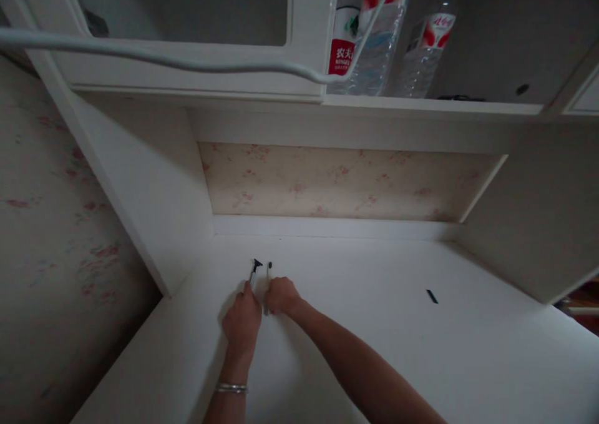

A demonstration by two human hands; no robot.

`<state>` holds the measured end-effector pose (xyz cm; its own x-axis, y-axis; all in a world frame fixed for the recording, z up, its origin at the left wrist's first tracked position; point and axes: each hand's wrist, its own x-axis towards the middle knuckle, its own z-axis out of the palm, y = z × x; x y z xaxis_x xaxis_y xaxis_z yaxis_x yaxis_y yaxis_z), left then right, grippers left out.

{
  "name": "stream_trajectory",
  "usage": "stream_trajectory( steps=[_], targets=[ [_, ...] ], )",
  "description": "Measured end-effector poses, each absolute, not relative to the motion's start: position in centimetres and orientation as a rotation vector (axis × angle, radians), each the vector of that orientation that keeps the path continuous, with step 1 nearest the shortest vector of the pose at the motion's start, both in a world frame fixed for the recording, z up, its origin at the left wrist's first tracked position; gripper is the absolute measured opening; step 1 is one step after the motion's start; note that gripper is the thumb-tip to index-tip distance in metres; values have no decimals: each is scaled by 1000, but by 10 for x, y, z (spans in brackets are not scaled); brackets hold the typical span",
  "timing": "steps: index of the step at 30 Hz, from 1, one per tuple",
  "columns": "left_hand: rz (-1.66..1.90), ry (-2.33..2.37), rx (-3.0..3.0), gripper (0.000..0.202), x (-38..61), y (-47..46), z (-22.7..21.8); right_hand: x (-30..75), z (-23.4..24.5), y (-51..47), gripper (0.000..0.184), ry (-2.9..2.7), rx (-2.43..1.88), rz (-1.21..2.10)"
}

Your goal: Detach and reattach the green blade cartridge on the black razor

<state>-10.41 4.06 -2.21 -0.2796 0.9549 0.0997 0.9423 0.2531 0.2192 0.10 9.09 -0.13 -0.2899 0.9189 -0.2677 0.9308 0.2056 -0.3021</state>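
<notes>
My left hand [243,319], with a silver bangle at the wrist, is closed around the handle of a razor [256,266]. The razor's black T-shaped head points away from me. Just to its right, my right hand [282,295] grips a slim pale toothbrush [269,272] with a small dark head. Its lower end shows beneath my fingers. Both hands are low over the white desktop [355,336], close together and left of the middle. My fingers partly hide both handles.
A small dark flat strip [432,296] lies on the desktop to the right. Overhead, a shelf holds several plastic bottles [428,52], and a white cable [196,66] hangs across the front. Side panels [140,180] bound the desk, with flowered wallpaper [327,183] behind.
</notes>
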Motion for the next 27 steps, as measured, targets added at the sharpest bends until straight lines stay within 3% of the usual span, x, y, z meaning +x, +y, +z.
stream_trajectory(
  steps=[11,17,27],
  targets=[
    [409,2358,1951,33,-94,34,-6,32,4,80,39,2566,1882,-444],
    [323,2325,2047,31,-82,28,-9,182,11,76,29,2465,2108,-384],
    [269,2394,2125,33,-77,30,-21,437,7,13,71,2106,2619,-529]
  ],
)
